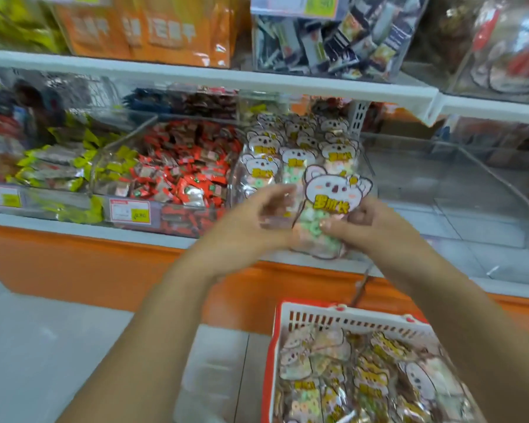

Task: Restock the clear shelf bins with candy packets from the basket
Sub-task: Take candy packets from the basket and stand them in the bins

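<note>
Stage of work: restocking is under way and, by my judgement, far from complete.

The clear bin (237, 181) serves as reference; it already holds several upright rows of bear-printed packets (290, 154), filled from its back toward its front.

One candy packet (327, 209) is held upright at the front of that bin, above its front rim and not yet set down; the right hand (370, 227) has curled fingers pinching the packet's lower right part; the left hand (257, 221) is at the packet's left edge with fingers spread, but blur prevents saying whether it grips or merely touches.

The basket (348, 315) stands below and to the right of the bin; it holds a deep pile of matching packets (364, 377), so most of the stock appears to remain.

To the right of the bin, a second clear bin (455, 193) shows no packets in it; whether it is to be filled cannot be told.

To the left of the bin, red-wrapped sweets (184, 172) and, farther left, yellow-green packets (58, 169) sit in bins that look well stocked.

Outstanding: place the held packet, then go on transferring from the basket.
</note>
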Tool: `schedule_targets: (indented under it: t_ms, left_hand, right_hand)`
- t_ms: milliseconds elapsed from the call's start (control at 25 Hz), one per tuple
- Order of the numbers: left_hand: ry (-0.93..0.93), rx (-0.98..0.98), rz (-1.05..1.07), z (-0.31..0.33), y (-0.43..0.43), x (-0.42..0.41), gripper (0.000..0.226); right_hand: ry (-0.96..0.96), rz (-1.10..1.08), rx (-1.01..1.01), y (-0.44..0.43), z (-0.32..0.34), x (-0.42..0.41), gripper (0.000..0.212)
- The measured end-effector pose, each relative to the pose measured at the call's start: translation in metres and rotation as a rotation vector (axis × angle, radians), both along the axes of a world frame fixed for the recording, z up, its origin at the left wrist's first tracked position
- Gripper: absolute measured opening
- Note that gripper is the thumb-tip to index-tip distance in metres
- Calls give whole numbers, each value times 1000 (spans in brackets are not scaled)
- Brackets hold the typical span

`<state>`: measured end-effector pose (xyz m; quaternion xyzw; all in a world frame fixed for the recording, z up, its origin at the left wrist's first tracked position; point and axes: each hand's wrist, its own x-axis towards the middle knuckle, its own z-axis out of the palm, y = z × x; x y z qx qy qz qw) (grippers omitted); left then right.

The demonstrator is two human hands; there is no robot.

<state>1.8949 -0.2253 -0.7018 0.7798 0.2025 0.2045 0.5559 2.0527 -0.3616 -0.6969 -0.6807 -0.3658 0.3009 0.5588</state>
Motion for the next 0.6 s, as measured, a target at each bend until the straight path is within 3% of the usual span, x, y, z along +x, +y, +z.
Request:
schedule_targets:
  t_ms: [120, 280, 400, 600]
  left_hand:
    - [-37, 328, 319, 7, 55, 2, 35]
    - [202, 777, 369, -9, 106, 27, 34]
    - [330, 860, 338, -17, 113, 40, 35]
    - [377, 769, 287, -18, 108, 51, 30]
  right_hand:
    - [-146, -17, 3, 39, 22, 14, 36]
    - [-202, -27, -13, 76, 21, 32, 36]
    - [-167, -14, -40, 88, 12, 42, 41]
    - [-121, 93, -168, 78, 8, 63, 45]
